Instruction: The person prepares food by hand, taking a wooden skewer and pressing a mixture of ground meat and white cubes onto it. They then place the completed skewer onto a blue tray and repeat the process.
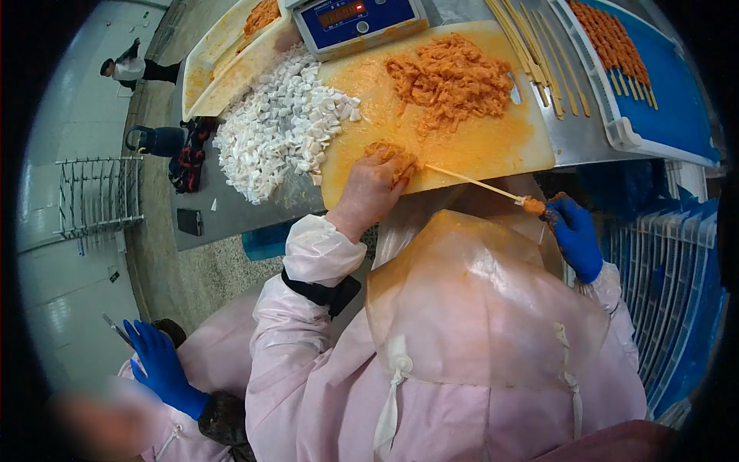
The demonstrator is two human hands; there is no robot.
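Note:
My bare left hand (pixel 368 191) is at the front edge of the yellow-stained cutting board (pixel 350 85), its fingers curled round orange marinated meat (pixel 392 156). A thin wooden skewer (pixel 469 180) runs from beside those fingers to my right hand (pixel 576 237), which wears a blue glove and grips its far end. Near the gloved fingers a piece of orange meat (pixel 533 205) is on the skewer with a small white piece (pixel 519 200) beside it. A large heap of marinated meat (pixel 450 81) lies on the board.
Left of the board is a pile of white cut pieces (pixel 277 127). Behind stand a digital scale (pixel 358 23) and a pale tub (pixel 212 65). Bare skewers (pixel 531 46) and a blue-lined tray (pixel 677 92) of finished skewers are at the right. A co-worker's blue-gloved hand (pixel 165 369) is at lower left.

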